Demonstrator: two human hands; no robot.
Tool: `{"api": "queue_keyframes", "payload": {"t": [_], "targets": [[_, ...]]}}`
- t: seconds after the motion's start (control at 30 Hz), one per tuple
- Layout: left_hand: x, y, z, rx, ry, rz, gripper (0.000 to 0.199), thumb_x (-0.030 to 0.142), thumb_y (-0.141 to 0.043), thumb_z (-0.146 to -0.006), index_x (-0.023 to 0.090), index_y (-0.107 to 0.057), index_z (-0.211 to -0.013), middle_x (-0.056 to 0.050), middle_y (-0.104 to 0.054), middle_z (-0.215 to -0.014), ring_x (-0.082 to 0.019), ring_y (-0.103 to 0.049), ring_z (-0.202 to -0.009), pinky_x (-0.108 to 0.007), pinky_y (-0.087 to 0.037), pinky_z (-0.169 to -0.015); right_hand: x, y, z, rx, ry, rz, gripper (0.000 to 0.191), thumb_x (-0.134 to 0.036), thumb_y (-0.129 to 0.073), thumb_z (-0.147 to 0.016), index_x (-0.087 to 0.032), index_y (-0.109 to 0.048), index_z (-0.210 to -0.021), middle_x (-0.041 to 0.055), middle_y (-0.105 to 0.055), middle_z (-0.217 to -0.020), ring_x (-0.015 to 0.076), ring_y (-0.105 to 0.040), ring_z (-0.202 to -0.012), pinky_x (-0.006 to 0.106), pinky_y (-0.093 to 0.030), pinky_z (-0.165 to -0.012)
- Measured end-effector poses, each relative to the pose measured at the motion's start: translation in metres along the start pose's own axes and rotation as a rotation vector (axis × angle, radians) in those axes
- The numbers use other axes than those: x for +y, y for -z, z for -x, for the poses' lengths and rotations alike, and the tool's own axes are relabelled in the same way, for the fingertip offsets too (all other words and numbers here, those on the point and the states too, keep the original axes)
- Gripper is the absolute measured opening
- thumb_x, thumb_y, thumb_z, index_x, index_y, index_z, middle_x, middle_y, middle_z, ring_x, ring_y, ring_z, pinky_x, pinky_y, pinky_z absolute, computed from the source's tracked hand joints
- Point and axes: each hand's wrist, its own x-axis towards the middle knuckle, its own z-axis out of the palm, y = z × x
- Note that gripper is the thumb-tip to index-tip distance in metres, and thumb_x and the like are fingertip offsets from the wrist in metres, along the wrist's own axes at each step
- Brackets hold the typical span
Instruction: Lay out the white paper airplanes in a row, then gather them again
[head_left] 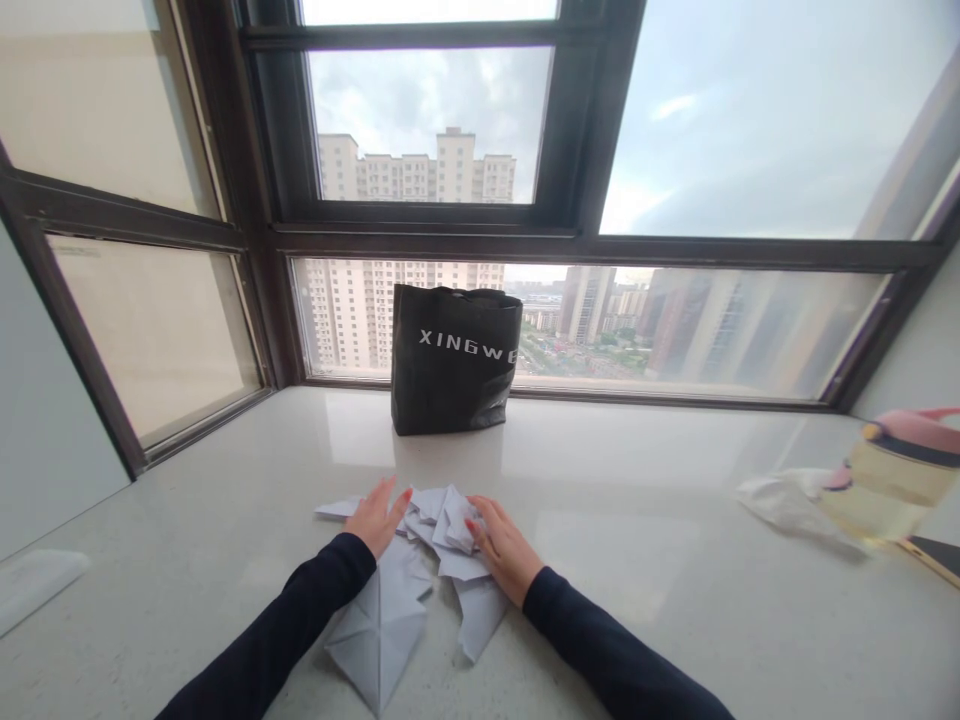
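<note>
Torn and creased pieces of white paper [450, 520] lie in a loose heap on the pale stone sill, between my two hands. My left hand [379, 515] rests at the heap's left side, its fingers stretched out and the thumb apart. Against the right side of the heap lies my right hand [504, 545], thumb and fingers spread, touching the scraps without visibly gripping one. A larger creased paper sheet [379, 635] points toward me below my left hand. Another paper piece [478, 612] sticks out beside my right wrist. The palms are hidden.
A black bag [456, 365] with white lettering stands upright behind the paper, near the window. At right are a pink-lidded bottle [896, 480], a crumpled white tissue [787, 505] and a dark flat object [934, 557]. A white packet [37, 585] lies far left.
</note>
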Motion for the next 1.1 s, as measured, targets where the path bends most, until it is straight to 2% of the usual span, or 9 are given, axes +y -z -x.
{"api": "queue_keyframes", "payload": {"t": [0.1, 0.2, 0.3, 0.43, 0.53, 0.63, 0.8, 0.93, 1.1], "targets": [[0.027, -0.006, 0.001, -0.040, -0.052, 0.048, 0.051, 0.041, -0.020, -0.086, 0.012, -0.033, -0.126, -0.011, -0.043, -0.126, -0.020, -0.038, -0.116, -0.036, -0.033, -0.094, 0.005, 0.008, -0.001, 0.040, -0.042, 0.048, 0.030, -0.027, -0.028, -0.086, -0.016, -0.049, -0.104, 0.0102, -0.057, -0.100, 0.0193, -0.051, -0.097, 0.034, -0.039, -0.085], [0.047, -0.007, 0.016, 0.019, -0.097, 0.020, 0.053, 0.044, -0.025, -0.084, 0.016, -0.028, -0.128, -0.010, -0.038, -0.130, -0.030, -0.025, -0.122, -0.056, -0.018, -0.095, 0.009, 0.015, 0.000, 0.070, -0.073, 0.110, 0.030, -0.031, -0.033, -0.084, -0.016, -0.051, -0.103, 0.0117, -0.057, -0.101, 0.0235, -0.049, -0.099, 0.040, -0.036, -0.085], [0.058, -0.015, 0.035, 0.085, -0.325, -0.047, 0.052, 0.042, -0.029, -0.084, 0.018, -0.025, -0.130, -0.008, -0.032, -0.133, -0.030, -0.016, -0.124, -0.059, -0.009, -0.095, 0.010, 0.015, 0.004, 0.056, -0.109, 0.204, 0.040, -0.035, -0.047, -0.075, -0.016, -0.048, -0.110, 0.0125, -0.056, -0.106, 0.0278, -0.046, -0.102, 0.044, -0.034, -0.085], [0.063, -0.034, 0.053, -0.054, -0.564, -0.051, 0.080, 0.061, -0.037, -0.072, 0.017, -0.011, -0.133, -0.011, -0.024, -0.136, -0.032, -0.015, -0.124, -0.057, -0.017, -0.095, 0.011, 0.010, 0.005, -0.006, -0.082, 0.210, 0.045, -0.023, -0.051, -0.068, -0.016, -0.047, -0.112, 0.0099, -0.059, -0.102, 0.0245, -0.050, -0.096, 0.038, -0.035, -0.083], [0.065, -0.042, 0.058, -0.160, -0.552, -0.074, 0.099, 0.073, -0.040, -0.060, 0.015, -0.008, -0.133, -0.013, -0.023, -0.136, -0.035, -0.019, -0.122, -0.058, -0.017, -0.093, 0.011, 0.011, 0.002, 0.022, -0.048, 0.115, 0.042, -0.015, -0.049, -0.065, -0.018, -0.050, -0.107, 0.0045, -0.061, -0.084, 0.0192, -0.055, -0.081, 0.033, -0.040, -0.077], [0.067, -0.037, 0.059, -0.160, -0.467, -0.105, 0.091, 0.070, -0.044, -0.060, 0.019, -0.018, -0.132, -0.010, -0.027, -0.135, -0.032, -0.024, -0.122, -0.057, -0.012, -0.096, 0.011, 0.015, -0.001, 0.103, -0.050, 0.023, 0.037, -0.016, -0.049, -0.064, -0.018, -0.052, -0.100, 0.0008, -0.056, -0.071, 0.0169, -0.055, -0.071, 0.030, -0.043, -0.071], [0.066, -0.012, 0.055, -0.111, -0.376, -0.206, 0.064, 0.032, -0.051, -0.066, 0.026, -0.030, -0.126, -0.004, -0.031, -0.134, -0.028, -0.026, -0.121, -0.060, 0.002, -0.094, 0.014, 0.020, -0.004, 0.174, -0.128, -0.123, 0.029, -0.023, -0.044, -0.072, -0.017, -0.052, -0.099, -0.0004, -0.053, -0.066, 0.0131, -0.052, -0.058, 0.025, -0.044, -0.056], [0.063, -0.005, 0.050, -0.002, -0.368, -0.229, 0.068, 0.015, -0.044, -0.056, 0.025, -0.037, -0.123, -0.001, -0.036, -0.132, -0.026, -0.027, -0.120, -0.057, 0.005, -0.096, 0.017, 0.017, -0.003, 0.098, -0.165, -0.168, 0.033, -0.022, -0.046, -0.070, -0.018, -0.050, -0.102, -0.0006, -0.056, -0.069, 0.0114, -0.050, -0.055, 0.023, -0.042, -0.050], [0.059, -0.020, 0.051, 0.021, -0.486, -0.097, 0.057, 0.022, -0.044, -0.067, 0.023, -0.036, -0.123, -0.003, -0.042, -0.127, -0.024, -0.035, -0.116, -0.051, -0.006, -0.099, 0.014, 0.019, -0.001, -0.049, -0.117, -0.218, 0.042, -0.022, -0.053, -0.067, -0.019, -0.048, -0.108, 0.0012, -0.061, -0.078, 0.0122, -0.051, -0.061, 0.023, -0.041, -0.052]]}}
